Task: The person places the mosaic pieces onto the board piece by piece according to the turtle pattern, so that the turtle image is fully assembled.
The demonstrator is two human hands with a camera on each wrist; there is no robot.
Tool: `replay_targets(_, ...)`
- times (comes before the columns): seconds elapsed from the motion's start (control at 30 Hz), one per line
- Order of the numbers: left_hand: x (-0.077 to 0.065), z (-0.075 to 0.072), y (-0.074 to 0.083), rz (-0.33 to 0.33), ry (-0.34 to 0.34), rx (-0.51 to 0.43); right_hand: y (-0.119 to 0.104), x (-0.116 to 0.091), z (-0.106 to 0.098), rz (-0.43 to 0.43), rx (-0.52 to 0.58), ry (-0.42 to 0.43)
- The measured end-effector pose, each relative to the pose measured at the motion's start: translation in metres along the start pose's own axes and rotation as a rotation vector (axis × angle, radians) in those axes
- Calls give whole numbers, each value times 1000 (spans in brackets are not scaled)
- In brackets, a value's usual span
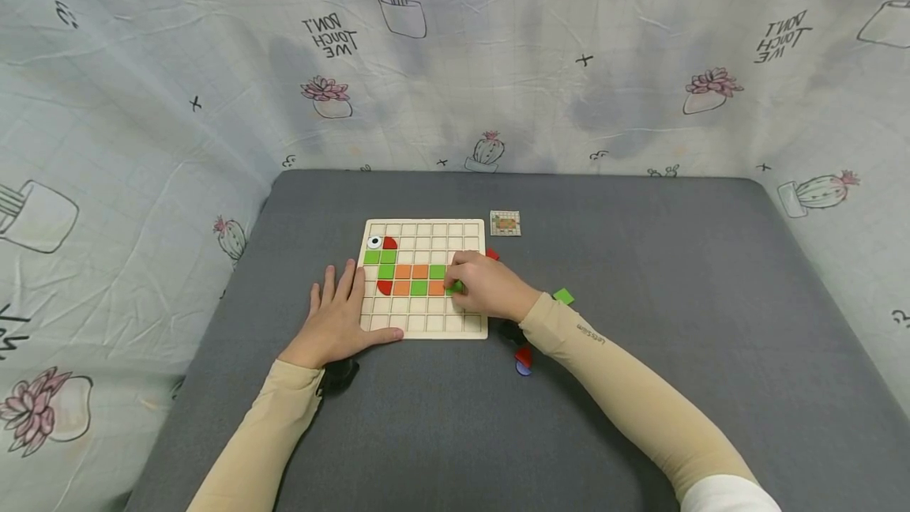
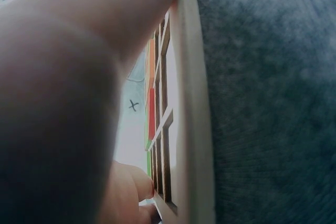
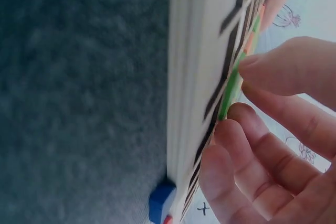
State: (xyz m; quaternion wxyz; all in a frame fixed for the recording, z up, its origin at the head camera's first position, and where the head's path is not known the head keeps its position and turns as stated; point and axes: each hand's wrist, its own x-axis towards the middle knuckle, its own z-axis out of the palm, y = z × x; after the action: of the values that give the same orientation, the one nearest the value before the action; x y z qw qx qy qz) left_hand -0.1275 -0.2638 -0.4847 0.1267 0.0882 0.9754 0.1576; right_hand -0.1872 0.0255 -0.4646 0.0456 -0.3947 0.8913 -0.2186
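Note:
A pale wooden grid board point(image 1: 425, 325) lies on the table, partly filled with green, orange and red pieces and a round eye piece point(image 1: 374, 242). My right hand point(image 1: 490, 287) is over the board's right part. Its thumb and fingers pinch a green tile point(image 3: 231, 93) at a cell in the row of coloured tiles; part of that tile is hidden by the fingers. With fingers spread, my left hand point(image 1: 330, 326) rests at the board's left edge, its thumb touching the front left corner. The left wrist view shows the red piece point(image 2: 151, 114) low in the grid.
A small picture card point(image 1: 505, 223) lies beyond the board's back right corner. Right of the board are a loose green tile point(image 1: 563, 296), a red piece point(image 1: 523, 356) and a blue piece point(image 1: 523, 369). Another red piece point(image 1: 493, 254) shows beside the right edge. Patterned cloth point(image 1: 540, 101) hangs behind the grey table point(image 1: 675, 275).

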Motion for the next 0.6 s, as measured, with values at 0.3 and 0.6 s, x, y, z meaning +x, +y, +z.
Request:
replay_targets(0.3, 0, 1, 0, 0, -1, -5, 7, -25, -15, 55, 61, 86)
replay_targets(0.6, 0, 1, -2, 4, 5, -9, 19, -56, -25, 104, 59, 152)
